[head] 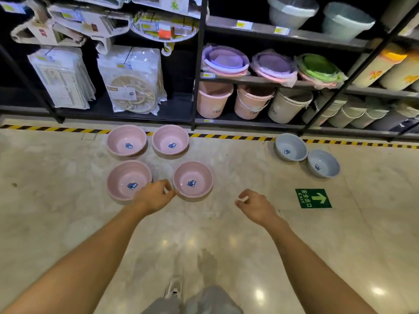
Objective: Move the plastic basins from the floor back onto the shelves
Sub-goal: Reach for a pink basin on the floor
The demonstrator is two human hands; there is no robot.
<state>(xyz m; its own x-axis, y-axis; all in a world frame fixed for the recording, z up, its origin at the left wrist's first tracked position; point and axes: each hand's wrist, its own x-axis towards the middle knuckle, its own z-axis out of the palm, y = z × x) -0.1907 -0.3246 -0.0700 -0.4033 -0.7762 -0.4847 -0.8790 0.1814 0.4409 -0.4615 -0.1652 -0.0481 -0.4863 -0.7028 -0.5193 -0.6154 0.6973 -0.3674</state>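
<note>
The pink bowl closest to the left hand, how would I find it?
Find the yellow-and-black striped floor tape below the shelves. Four pink plastic basins sit in a square before it. Yours is the near right pink basin, with the left hand at its rim.

Light: bright overhead, with white glare spots on the glossy floor [226, 234].
Shadows: shelves [260, 32] recede into darkness.
Blur: upper-left packages [61, 21] smeared.
Distortion: wide-angle bending of uprights at the edges.
</note>
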